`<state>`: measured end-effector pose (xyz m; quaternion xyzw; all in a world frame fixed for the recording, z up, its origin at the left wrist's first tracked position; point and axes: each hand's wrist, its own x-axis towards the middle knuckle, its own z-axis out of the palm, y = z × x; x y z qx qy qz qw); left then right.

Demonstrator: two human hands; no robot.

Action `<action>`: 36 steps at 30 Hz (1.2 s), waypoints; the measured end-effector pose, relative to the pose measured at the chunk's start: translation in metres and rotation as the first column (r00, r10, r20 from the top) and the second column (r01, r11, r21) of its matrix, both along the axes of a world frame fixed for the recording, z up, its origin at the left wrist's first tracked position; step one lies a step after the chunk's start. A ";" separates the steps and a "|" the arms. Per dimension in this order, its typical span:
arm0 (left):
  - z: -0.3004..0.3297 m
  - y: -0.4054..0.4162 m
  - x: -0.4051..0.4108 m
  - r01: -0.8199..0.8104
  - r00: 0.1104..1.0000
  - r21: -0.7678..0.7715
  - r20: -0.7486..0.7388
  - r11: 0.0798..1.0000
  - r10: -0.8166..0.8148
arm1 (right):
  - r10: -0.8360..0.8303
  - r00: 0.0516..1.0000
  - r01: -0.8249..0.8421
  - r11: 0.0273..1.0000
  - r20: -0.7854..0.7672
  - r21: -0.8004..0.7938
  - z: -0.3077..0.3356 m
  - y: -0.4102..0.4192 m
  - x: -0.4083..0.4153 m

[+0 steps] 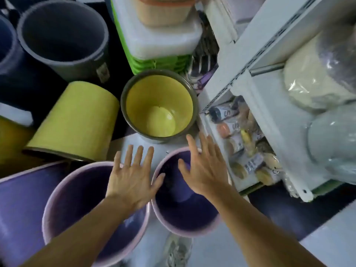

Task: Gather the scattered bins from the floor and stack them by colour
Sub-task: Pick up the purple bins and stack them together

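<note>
Two upright purple bins stand on the floor below me, one at left [77, 214] and one at right [185, 216]. A third purple bin [21, 205] lies on its side at far left. My left hand [133, 178] hovers with fingers spread between the two upright purple bins. My right hand [204, 166] is spread over the right bin's far rim. Both hands hold nothing. Beyond them stands an upright yellow bin with a grey rim [159, 105]. Another yellow bin [75, 120] lies tipped beside it. A grey bin [61, 33] stands at the back left.
A white shelf unit [250, 54] with packaged goods [244, 139] fills the right side. Stacked green and white containers [156, 47] stand behind the yellow bin. A dark blue bin edge [5, 41] shows at far left. My shoe [177, 249] is by the lower edge.
</note>
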<state>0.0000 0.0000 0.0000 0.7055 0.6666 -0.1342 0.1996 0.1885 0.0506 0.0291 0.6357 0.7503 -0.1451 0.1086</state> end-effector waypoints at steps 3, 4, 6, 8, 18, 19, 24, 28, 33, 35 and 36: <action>-0.022 -0.002 0.023 0.062 0.995 -0.083 -0.069 0.995 -0.067 | 0.016 0.998 -0.012 0.997 0.056 -0.072 -0.033 -0.001 0.011; -0.027 -0.003 0.028 0.050 0.996 -0.131 -0.062 0.990 -0.059 | 0.022 0.998 -0.016 0.995 0.059 -0.099 -0.041 -0.001 0.013; -0.033 -0.006 0.035 -0.028 1.000 -0.135 -0.001 0.990 0.028 | 0.028 0.999 -0.026 0.998 0.044 -0.049 -0.052 -0.002 0.012; -0.032 -0.004 0.040 -0.140 0.987 -0.155 0.061 0.978 0.151 | 0.007 0.998 -0.008 1.000 0.064 0.020 -0.050 0.003 0.012; 0.032 0.027 0.026 -0.288 0.881 -0.099 0.362 0.953 0.304 | -0.081 0.990 0.066 0.989 0.113 0.130 0.032 0.022 0.021; 0.044 0.031 0.024 -0.270 0.888 -0.090 0.361 0.959 0.284 | -0.074 0.995 0.065 0.988 0.062 0.139 0.044 0.028 0.020; 0.111 0.052 0.002 -0.264 0.898 -0.102 0.338 0.959 0.283 | 0.021 0.999 -0.029 0.984 0.043 0.175 0.114 0.056 0.005; 0.164 0.072 -0.027 -0.274 0.882 -0.069 0.381 0.959 0.279 | 0.065 0.997 -0.073 0.979 0.049 0.192 0.171 0.071 -0.022; 0.225 0.104 -0.060 -0.353 0.847 0.109 0.460 0.929 0.268 | -0.072 0.997 0.064 0.958 0.019 0.278 0.218 0.083 -0.046; 0.248 0.110 -0.068 -0.363 0.845 0.173 0.476 0.916 0.245 | -0.131 0.991 0.136 0.945 -0.036 0.299 0.230 0.088 -0.054; 0.258 0.112 -0.071 -0.385 0.838 0.184 0.481 0.905 0.258 | -0.160 0.986 0.168 0.935 -0.050 0.313 0.234 0.090 -0.057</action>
